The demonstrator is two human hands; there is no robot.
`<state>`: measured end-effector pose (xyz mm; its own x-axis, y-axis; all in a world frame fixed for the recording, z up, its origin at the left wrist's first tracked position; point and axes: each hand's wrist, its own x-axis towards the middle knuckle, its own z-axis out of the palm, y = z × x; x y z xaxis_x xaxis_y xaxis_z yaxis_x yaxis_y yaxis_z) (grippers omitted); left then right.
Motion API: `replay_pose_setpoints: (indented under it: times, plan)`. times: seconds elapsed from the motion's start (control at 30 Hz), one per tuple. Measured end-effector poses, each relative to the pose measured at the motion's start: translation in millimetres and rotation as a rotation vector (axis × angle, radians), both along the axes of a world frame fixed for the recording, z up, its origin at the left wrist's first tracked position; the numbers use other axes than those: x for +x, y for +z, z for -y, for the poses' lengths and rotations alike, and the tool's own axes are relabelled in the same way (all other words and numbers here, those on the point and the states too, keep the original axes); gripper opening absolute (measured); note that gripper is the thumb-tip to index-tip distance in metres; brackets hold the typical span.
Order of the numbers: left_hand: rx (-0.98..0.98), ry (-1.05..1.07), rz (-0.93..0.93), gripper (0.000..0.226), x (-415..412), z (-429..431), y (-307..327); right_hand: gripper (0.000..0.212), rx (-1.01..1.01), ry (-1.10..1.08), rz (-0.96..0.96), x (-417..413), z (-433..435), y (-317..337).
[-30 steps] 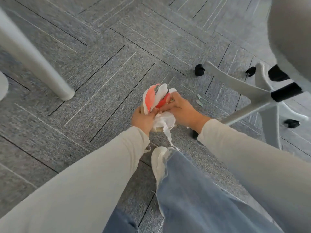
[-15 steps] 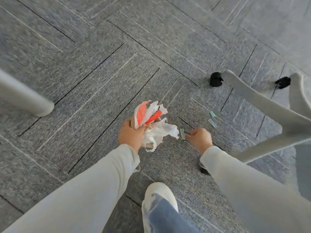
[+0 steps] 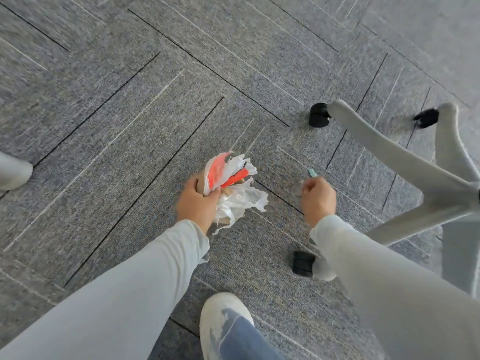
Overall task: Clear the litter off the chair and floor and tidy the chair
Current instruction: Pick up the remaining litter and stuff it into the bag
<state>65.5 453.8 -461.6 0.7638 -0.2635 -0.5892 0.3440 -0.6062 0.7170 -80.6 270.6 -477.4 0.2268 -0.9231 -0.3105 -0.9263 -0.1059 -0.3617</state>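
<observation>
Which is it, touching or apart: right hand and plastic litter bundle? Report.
Apart. The head view shows bare carpet between the right hand and the plastic litter bundle gripped by the left hand.

Crinkled thin plastic litter point(image 3: 235, 189); rough matt carpet point(image 3: 130, 113); chair base point(image 3: 405, 162) perhaps smooth plastic.

The crumpled litter bundle point(image 3: 233, 188) is riding up off the carpet floor point(image 3: 117, 126), bunched in the grip of the left hand point(image 3: 197, 203). White plastic with orange-red print is fanning out on top, thin whitish film is spilling to the right, and a bit of brown paper is peeking out underneath. A small green scrap point(image 3: 312, 172) is showing right at the far edge of the curled right hand point(image 3: 318, 198); pinched or lying on the carpet, hard to call. The pale grey chair base point(image 3: 426, 183) is standing at the right, spokes splaying out to black casters point(image 3: 319, 115).
</observation>
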Motion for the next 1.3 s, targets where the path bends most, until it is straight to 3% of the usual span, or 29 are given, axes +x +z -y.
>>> replay_pose_setpoints:
  times: [0.43, 0.63, 0.73, 0.93, 1.07, 1.3]
  plan:
    - [-0.08, -0.02, -0.057, 0.024, -5, 33, -5, 0.015, -0.103, 0.206, -0.139, -23, 24, -10]
    - [-0.093, -0.008, -0.058, 0.025, -4, 43, -11, 0.022, 0.139, 0.043, -0.042, -21, 41, -15]
    - [-0.111, -0.01, -0.059, 0.028, -5, 45, -12, 0.011, 0.165, 0.041, -0.04, -19, 49, -15]
    - [-0.094, -0.046, -0.046, 0.022, -2, 42, -16, 0.012, 0.129, 0.141, -0.111, -20, 48, -14]
    - [-0.097, -0.04, -0.016, 0.022, 3, 39, -16, 0.009, -0.007, 0.097, -0.031, -12, 53, -7]
    - [-0.127, -0.029, -0.044, 0.022, 7, 40, -15, 0.01, -0.066, 0.249, -0.083, 1, 51, -8]
